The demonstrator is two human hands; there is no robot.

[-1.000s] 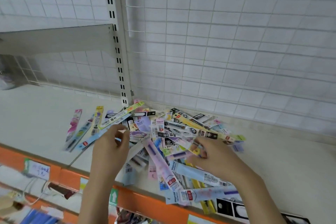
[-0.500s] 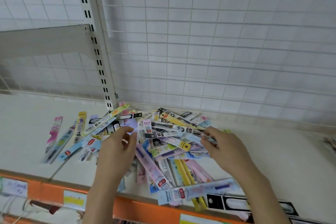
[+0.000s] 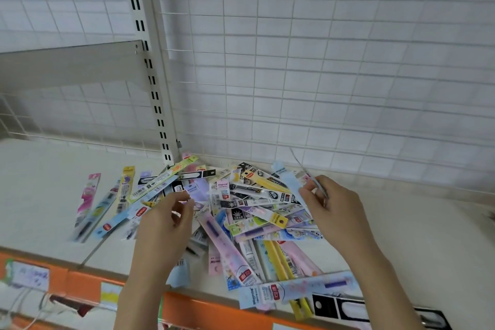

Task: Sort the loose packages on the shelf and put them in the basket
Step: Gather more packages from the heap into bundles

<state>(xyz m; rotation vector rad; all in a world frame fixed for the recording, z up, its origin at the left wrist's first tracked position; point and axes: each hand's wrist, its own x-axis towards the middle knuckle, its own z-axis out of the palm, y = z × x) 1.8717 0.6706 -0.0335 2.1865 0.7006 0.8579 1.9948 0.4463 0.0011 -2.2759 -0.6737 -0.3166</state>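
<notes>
A heap of long, flat pen packages (image 3: 249,211) in many colours lies on the cream shelf (image 3: 417,238) below the wire grid. My right hand (image 3: 332,211) is raised over the heap's right side, pinching a light blue package (image 3: 290,182) by its edge, its top end pointing up toward the back. My left hand (image 3: 166,225) hovers over the heap's left side with curled fingers touching a pale purple package (image 3: 198,191); whether it grips it is unclear. No basket is in view.
A few packages (image 3: 89,201) lie spread apart to the left of the heap. A slotted metal upright (image 3: 150,61) rises behind it, with an upper shelf bracket (image 3: 69,64) on the left. The orange front rail (image 3: 192,311) carries price labels. Black packages (image 3: 348,308) overhang the front edge.
My right hand has lifted a light blue package out of the heap's right side. My left hand stays over the left side. The camera view has shifted slightly.
</notes>
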